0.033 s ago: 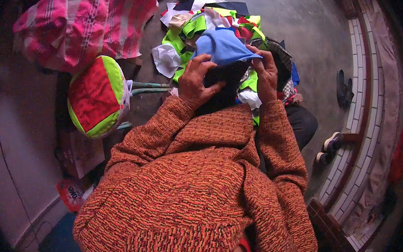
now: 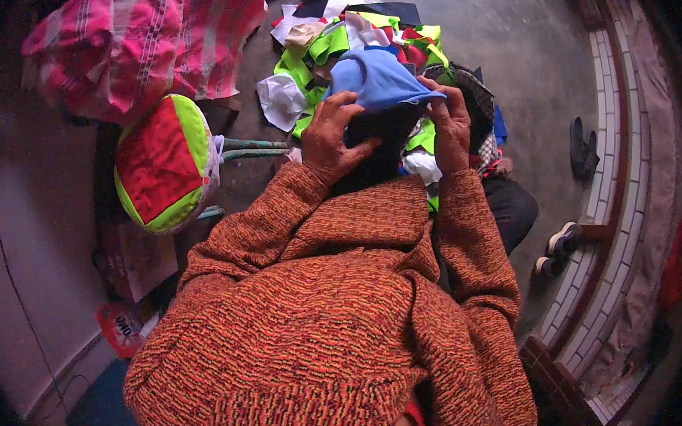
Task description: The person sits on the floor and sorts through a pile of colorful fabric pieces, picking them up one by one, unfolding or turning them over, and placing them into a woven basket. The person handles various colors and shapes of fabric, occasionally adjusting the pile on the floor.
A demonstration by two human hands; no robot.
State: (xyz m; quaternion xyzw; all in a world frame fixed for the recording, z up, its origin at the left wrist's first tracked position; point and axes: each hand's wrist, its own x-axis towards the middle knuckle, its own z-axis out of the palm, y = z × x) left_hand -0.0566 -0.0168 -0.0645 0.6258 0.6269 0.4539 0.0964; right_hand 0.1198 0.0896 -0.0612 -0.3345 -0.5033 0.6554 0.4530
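Observation:
My left hand (image 2: 334, 139) and my right hand (image 2: 451, 126) together grip a blue fabric piece (image 2: 378, 78) that lies folded over a black fabric piece (image 2: 379, 134). The left fingers press on the black cloth from the left. The right fingers pinch the blue edge on the right. Both arms wear an orange knitted sweater (image 2: 323, 294). Just beyond the hands lies a heap of fabric scraps (image 2: 319, 42) in green, white, black and red.
A round red and lime-green cushion (image 2: 162, 163) sits to the left. A pink checked bag (image 2: 127, 45) lies at the far left. Dark shoes (image 2: 583, 150) and a sandal (image 2: 559, 240) rest on the concrete floor near a tiled step (image 2: 617, 111) on the right.

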